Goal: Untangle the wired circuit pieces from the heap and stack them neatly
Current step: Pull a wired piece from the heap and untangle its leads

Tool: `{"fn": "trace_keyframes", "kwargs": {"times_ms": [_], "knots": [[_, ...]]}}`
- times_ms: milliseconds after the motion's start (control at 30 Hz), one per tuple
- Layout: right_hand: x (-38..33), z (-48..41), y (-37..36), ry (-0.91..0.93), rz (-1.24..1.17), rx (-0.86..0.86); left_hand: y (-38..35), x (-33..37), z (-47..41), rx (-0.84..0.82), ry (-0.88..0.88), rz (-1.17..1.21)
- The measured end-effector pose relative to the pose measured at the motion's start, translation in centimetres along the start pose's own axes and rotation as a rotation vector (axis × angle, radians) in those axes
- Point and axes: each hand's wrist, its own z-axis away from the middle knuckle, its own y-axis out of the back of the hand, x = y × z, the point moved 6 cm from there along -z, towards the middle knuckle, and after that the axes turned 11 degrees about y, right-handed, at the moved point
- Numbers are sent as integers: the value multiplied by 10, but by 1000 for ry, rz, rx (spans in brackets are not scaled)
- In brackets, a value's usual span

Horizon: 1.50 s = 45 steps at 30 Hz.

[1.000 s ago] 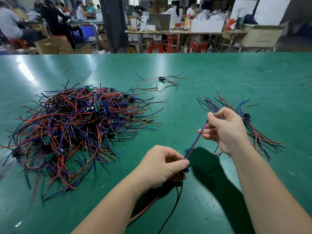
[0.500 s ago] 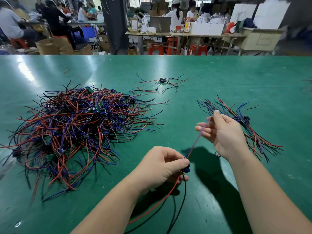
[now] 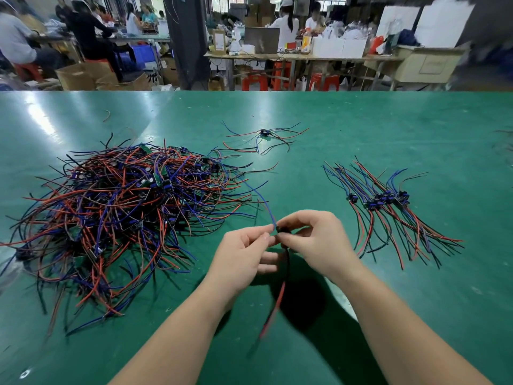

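Observation:
A big tangled heap (image 3: 119, 209) of red, blue and black wired circuit pieces lies on the left of the green table (image 3: 361, 129). On the right lies a neat stack (image 3: 388, 207) of sorted pieces, wires fanned out. Between them, above the table, my left hand (image 3: 244, 254) and my right hand (image 3: 313, 240) meet and both pinch one wired circuit piece (image 3: 281, 230). Its blue wire runs up and left, and its red and black wires hang down blurred below my hands.
A small separate bunch of wired pieces (image 3: 263, 133) lies farther back in the middle. Beyond the table's far edge stand workbenches, red stools, cardboard boxes and seated people.
My right hand came down and left from the stretched blue wire to meet my left hand at the piece. The blue wire now swings free to the upper left; the hanging wires swung.

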Motion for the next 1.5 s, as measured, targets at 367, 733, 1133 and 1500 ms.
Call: {"fn": "trace_keyframes", "kwargs": {"times_ms": [367, 733, 1133, 1500], "knots": [[56, -39, 135, -248, 454, 405, 18, 3, -7, 211, -68, -161], [33, -38, 90, -215, 886, 21, 40, 27, 5, 695, -390, -1104], [2, 11, -14, 30, 564, -126, 104, 77, 38, 1188, -350, -986], [1, 12, -20, 68, 422, -103, 131, 56, 15, 1148, -83, -1091]]}}
